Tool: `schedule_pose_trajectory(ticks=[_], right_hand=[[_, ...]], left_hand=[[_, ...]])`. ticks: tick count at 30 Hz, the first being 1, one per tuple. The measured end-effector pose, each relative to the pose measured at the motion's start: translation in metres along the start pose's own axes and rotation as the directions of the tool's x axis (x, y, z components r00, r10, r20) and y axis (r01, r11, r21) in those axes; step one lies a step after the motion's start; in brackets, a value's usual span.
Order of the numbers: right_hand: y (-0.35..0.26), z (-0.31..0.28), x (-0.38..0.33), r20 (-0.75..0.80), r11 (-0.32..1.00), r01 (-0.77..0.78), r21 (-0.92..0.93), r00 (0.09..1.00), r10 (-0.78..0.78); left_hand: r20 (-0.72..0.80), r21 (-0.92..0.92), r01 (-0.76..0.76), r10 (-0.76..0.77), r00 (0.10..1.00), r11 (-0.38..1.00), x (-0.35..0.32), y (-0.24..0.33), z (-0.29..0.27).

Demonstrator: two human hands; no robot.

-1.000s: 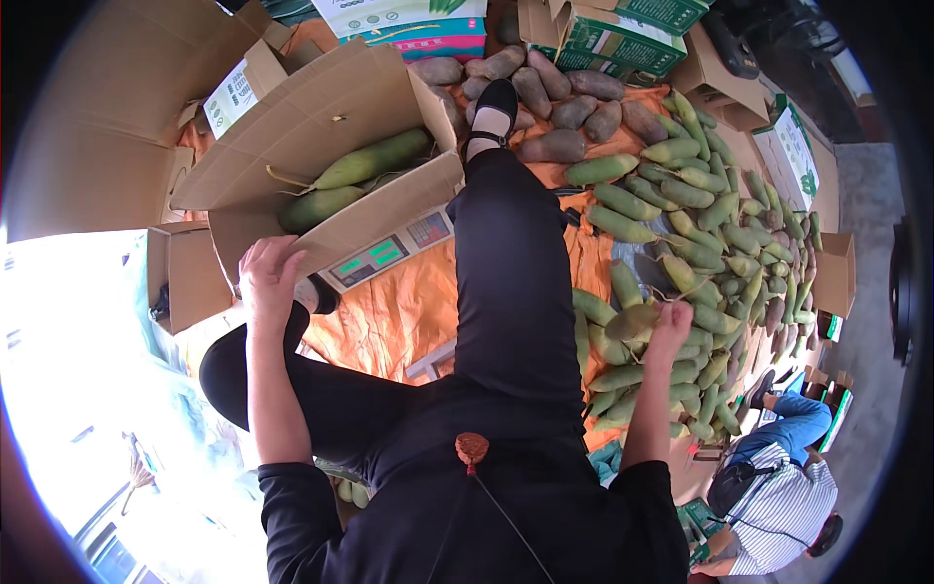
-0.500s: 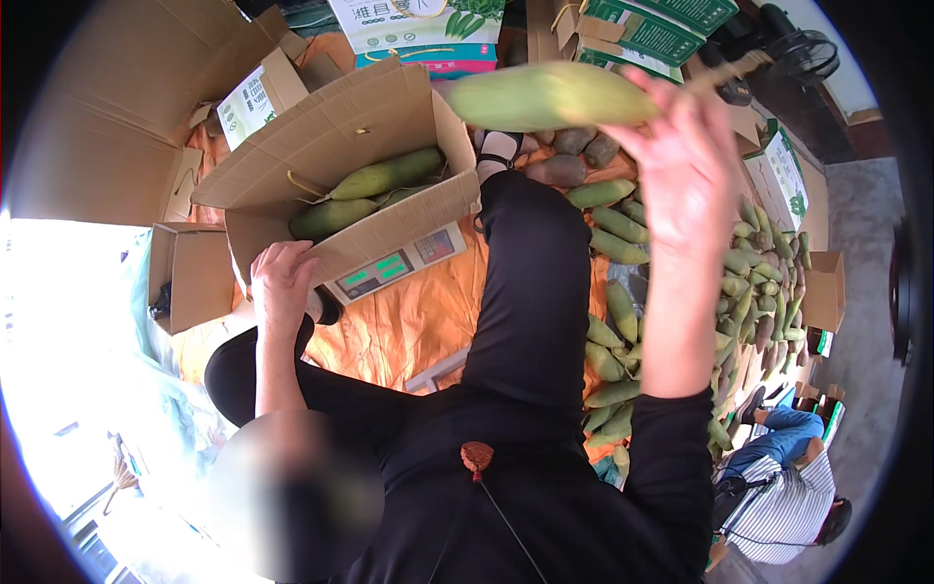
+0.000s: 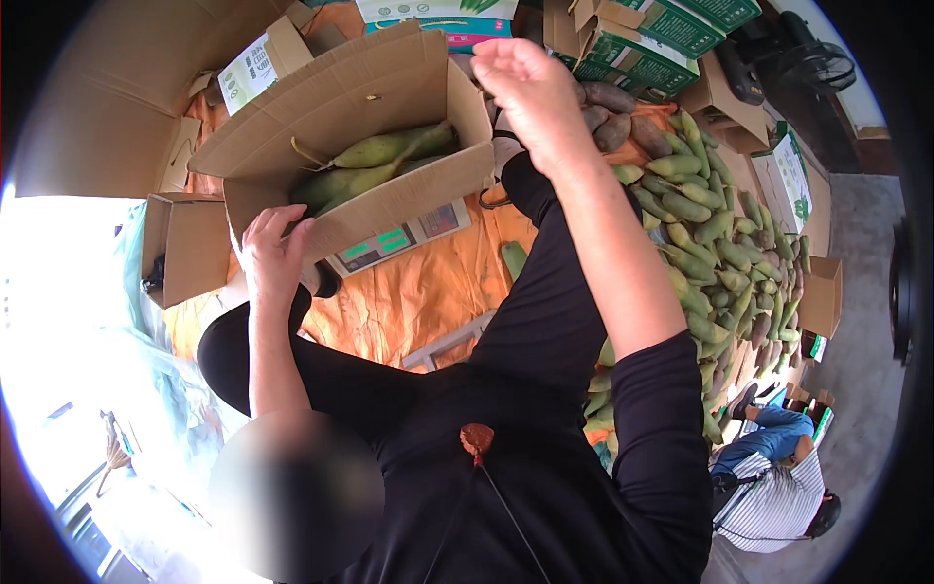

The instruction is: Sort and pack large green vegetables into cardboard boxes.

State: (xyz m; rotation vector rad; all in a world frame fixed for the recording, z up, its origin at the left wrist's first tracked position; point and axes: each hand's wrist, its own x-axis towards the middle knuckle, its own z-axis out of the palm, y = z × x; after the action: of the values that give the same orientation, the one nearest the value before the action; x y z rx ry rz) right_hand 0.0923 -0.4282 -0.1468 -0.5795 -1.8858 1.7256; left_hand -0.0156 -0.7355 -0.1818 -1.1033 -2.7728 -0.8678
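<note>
Right hand (image 3: 520,83) released corn into box (image 3: 389,209).

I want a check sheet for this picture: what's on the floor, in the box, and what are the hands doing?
Surface: orange sheet on the ground, under the box and the heap.
Job's things: open cardboard box holding long green produce, sitting on a scale.
Clutter: big heap of green pieces and brown ones; folded cartons.
Hands: left hand on the box's front wall; right hand raised beside the box, nothing seen in its grip.
Cables: thin cord down the black top.
Surroundings: another person crouched at lower right; small empty box at left.
</note>
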Motion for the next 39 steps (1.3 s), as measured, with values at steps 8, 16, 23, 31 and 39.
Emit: schedule_pose_trajectory(ticks=[8, 16, 23, 31, 39], right_hand=[[0.006, -0.029, 0.019, -0.007, 0.916, 0.022, -0.401, 1.000, -0.027], [0.004, -0.029, 0.025, 0.063, 0.576, -0.032, -0.817, 0.988, 0.143], [0.020, -0.025, 0.038, 0.099, 0.444, 0.014, -0.896, 0.981, 0.169], [0.042, -0.022, 0.043, 0.142, 0.469, -0.027, -0.883, 0.937, 0.320], [0.045, -0.010, 0.036, 0.180, 0.496, -0.050, -0.867, 0.896, 0.405]], left_hand=[[-0.173, 0.000, 0.052, -0.051, 0.984, 0.999, 0.002, -0.002, -0.004], [-0.376, -0.133, 0.141, -0.181, 0.909, 0.981, 0.007, -0.037, -0.001], [-0.450, 0.204, 0.554, -0.425, 0.785, 0.807, 0.008, -0.076, -0.014], [-0.059, 0.439, 0.522, -0.556, 0.829, 0.732, 0.029, -0.076, -0.030], [0.194, 0.543, 0.289, -0.453, 0.870, 0.788, 0.056, -0.101, -0.048]])
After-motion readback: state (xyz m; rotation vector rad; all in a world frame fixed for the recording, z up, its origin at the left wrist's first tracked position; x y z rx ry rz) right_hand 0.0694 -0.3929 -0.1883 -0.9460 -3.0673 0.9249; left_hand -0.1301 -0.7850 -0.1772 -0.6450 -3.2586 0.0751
